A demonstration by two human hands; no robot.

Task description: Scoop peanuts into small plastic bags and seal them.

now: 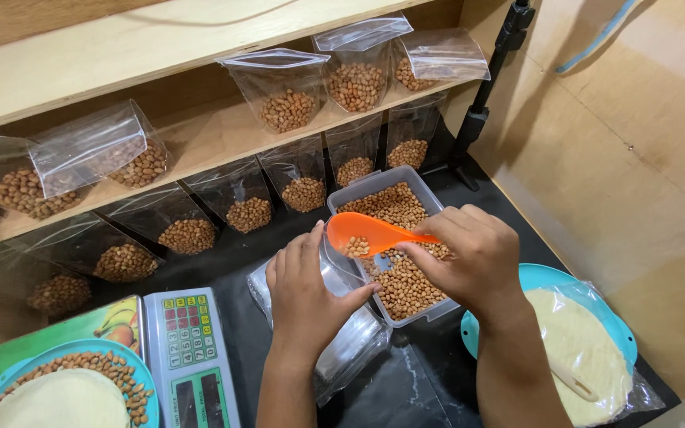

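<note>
Over a dark counter (406, 388), an orange scoop (366, 234) carrying a few peanuts is being gripped by its handle in the closed right hand (473, 257), just above a grey rectangular tub of peanuts (394, 238). A clear plastic bag (342, 277) is being held open beside the tub by the left hand (307, 289), fingers curled over its rim, above a stack of empty bags (350, 349). Filled bags of peanuts (287, 107) are being kept on wooden shelves (216, 139) behind, and a digital scale (192, 357) is being kept at the lower left.
</note>
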